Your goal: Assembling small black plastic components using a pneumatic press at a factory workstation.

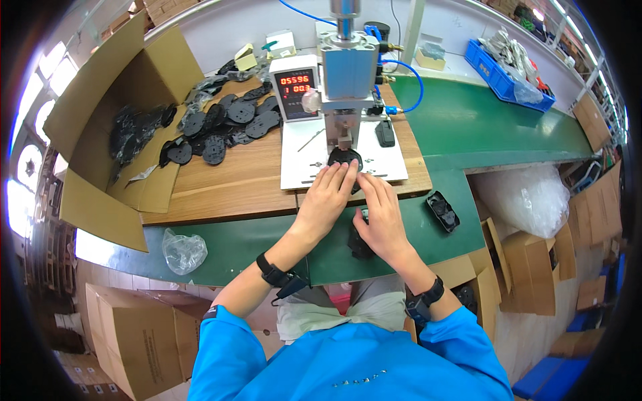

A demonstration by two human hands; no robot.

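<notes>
A black plastic part (344, 158) sits on the white base plate (298, 160), beneath the metal head of a press (348, 70). My left hand (326, 204) reaches to it with fingers stretched out, their tips resting on its near side. Close beside, my right hand (384, 224) has its fingers extended toward the part's near right edge and its thumb apart. Below that thumb, another dark piece (360, 244) lies on the green bench, partly covered by the hand. What is under my fingertips is hidden.
Many black plastic parts (241, 112) cover the wooden board at left, beside an open cardboard box (100, 127). A display unit (295, 87) stands beside the press. A black shell (443, 211) lies right; a clear bag (184, 251) lies left. A blue crate (501, 73) stands far right.
</notes>
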